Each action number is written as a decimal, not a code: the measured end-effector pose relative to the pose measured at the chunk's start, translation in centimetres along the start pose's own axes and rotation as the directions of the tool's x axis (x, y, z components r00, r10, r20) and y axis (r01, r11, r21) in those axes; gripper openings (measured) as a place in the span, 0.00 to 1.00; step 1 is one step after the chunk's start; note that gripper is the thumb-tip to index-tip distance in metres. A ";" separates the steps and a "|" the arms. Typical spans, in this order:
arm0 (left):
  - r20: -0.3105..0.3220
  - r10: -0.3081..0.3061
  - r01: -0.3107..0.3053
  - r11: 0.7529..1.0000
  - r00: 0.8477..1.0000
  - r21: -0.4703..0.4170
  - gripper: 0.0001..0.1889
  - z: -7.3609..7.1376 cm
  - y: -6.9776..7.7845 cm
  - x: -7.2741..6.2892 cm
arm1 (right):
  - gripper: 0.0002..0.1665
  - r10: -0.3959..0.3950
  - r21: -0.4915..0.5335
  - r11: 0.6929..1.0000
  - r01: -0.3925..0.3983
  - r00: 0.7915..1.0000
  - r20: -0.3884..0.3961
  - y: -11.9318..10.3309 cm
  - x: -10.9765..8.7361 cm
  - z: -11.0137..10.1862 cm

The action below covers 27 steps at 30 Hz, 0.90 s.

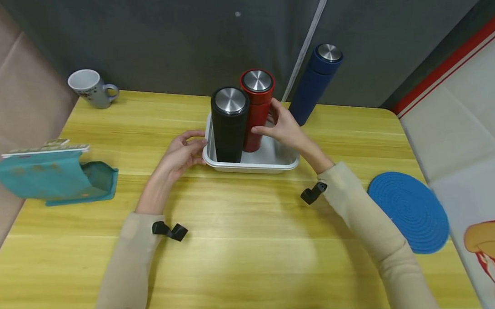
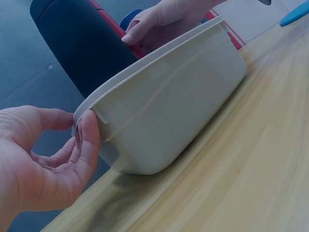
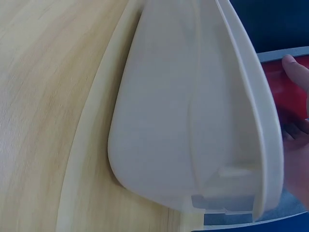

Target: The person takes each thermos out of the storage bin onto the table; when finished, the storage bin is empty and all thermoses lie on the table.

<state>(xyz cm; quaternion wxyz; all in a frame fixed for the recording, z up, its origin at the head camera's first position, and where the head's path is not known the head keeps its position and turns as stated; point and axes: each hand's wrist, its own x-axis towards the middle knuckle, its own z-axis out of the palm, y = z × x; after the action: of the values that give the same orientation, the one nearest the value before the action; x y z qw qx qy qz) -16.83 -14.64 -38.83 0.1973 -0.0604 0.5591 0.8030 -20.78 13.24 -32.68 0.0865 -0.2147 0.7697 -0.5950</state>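
Observation:
A light-coloured rectangular tray (image 1: 258, 167) stands on the wooden table. Inside its left part a black thermos (image 1: 229, 134) is upright, lid up. Just right of and behind it is a red thermos (image 1: 259, 109) with a silver-topped lid, also in the tray. My right hand (image 1: 285, 129) grips the red thermos from its right side; the thumb (image 3: 295, 72) lies along its red body. With fingers and thumb, my left hand (image 2: 53, 159) holds the tray's rim at the left end. Part of the red thermos is hidden behind the black one.
A blue thermos (image 1: 315, 89) stands behind the tray to the right, near the dark back panel. At the back left is a mug (image 1: 91, 91); nearer on the left lies a teal bag (image 1: 47, 175). A round blue mat (image 1: 411, 212) lies at the right.

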 end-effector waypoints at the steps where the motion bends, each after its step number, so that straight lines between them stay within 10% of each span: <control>1: 0.000 0.000 0.000 1.000 1.000 -0.001 0.16 0.0 0.0 0.0 | 0.42 0.007 -0.012 1.000 -0.007 1.000 0.000 -0.4 -0.1 0.1; 27: -0.009 0.000 0.000 1.000 1.000 0.005 0.15 0.1 -0.1 0.1 | 0.38 -0.026 -0.073 0.997 0.021 0.997 -0.073 -0.8 -0.3 0.6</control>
<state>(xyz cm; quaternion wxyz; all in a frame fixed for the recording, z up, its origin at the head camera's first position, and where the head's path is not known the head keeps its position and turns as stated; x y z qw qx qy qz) -16.90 -14.53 -38.92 0.1953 -0.0634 0.5620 0.8013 -20.08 12.64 -32.10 0.0431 -0.2045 0.7908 -0.5753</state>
